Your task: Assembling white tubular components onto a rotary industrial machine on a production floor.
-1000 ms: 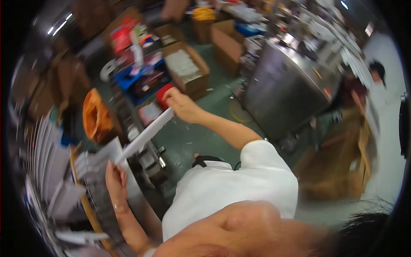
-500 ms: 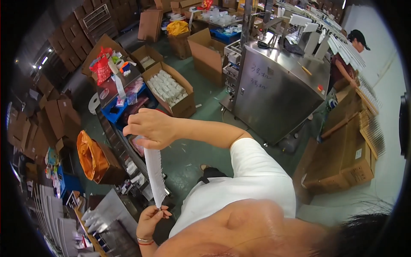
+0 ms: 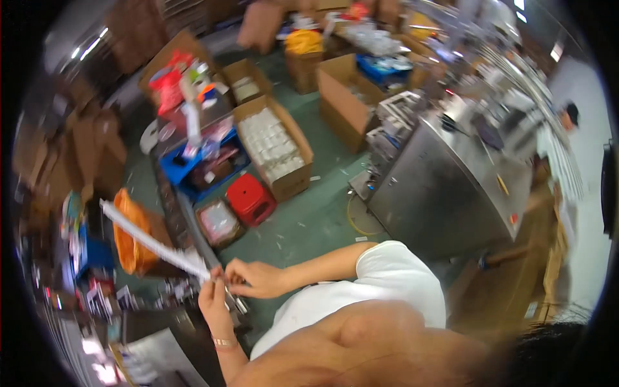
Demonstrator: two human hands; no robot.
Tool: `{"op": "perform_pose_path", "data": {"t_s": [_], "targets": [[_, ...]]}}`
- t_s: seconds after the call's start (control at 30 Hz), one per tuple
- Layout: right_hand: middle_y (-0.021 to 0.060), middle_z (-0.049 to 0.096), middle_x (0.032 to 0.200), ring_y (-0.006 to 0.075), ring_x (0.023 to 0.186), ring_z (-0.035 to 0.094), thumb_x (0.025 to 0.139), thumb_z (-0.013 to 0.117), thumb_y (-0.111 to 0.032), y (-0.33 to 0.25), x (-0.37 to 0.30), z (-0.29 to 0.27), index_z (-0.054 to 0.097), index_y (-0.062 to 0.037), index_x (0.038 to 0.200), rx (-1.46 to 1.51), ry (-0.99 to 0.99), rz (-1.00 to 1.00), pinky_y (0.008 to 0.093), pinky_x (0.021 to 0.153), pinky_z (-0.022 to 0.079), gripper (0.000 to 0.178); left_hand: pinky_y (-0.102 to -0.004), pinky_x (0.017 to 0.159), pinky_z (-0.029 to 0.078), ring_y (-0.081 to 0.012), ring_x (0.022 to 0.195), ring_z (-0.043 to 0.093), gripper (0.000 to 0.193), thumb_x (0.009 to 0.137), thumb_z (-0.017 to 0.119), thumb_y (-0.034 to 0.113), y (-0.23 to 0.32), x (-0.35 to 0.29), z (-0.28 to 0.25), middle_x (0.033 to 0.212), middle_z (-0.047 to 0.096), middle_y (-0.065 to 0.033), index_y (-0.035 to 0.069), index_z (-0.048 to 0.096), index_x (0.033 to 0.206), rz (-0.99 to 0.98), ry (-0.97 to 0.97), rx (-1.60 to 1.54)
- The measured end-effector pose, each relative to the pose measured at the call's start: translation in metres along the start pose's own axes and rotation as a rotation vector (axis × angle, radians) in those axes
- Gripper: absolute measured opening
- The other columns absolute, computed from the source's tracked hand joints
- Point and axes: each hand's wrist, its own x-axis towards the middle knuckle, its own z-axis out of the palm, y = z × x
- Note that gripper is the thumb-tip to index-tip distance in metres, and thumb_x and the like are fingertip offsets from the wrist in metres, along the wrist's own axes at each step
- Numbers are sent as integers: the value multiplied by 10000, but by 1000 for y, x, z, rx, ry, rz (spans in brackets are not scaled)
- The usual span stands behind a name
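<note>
Looking down from above, we see a cluttered workshop with a green floor. At far left, blurred shelves hold small packets too smeared to identify. Just right of them, an orange bag sits behind a long white strip that slants from upper left down to lower right, raised above the clutter. Its lower end meets both our hands. Our left hand, with a thin band at the wrist, comes up from below, its grip pinching the strip's end between thumb and fingertips. Our right hand reaches in from the right and touches the same end, fingers pressed together on it; the exact hold is blurred.

Further right on the floor stand a red stool, a blue crate, and an open cardboard box filled with rows of pale packages. More open brown boxes lie beyond. Right of centre rises a large steel machine. At far right, another person stands by pale shelving.
</note>
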Motion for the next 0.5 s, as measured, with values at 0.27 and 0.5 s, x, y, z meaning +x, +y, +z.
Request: {"op": "perform_pose_path", "data": {"t_s": [0.27, 0.5], "targets": [[55, 512, 973, 110, 857, 508, 981, 534, -126, 36, 74, 13, 415, -36, 1088, 262, 287, -14, 248, 774, 440, 184, -235, 826, 475, -85, 939, 578, 289, 958, 543, 104, -5, 69, 35, 1092, 646, -10, -6, 628, 1211, 130, 167, 57], [77, 507, 1038, 111, 863, 491, 995, 504, -129, 60, 114, 47, 401, -26, 1128, 450, 63, 96, 275, 792, 438, 197, -250, 767, 495, -84, 905, 598, 198, 953, 583, 117, -22, 82, 9, 990, 675, -22, -7, 654, 1090, 221, 441, 96]]}}
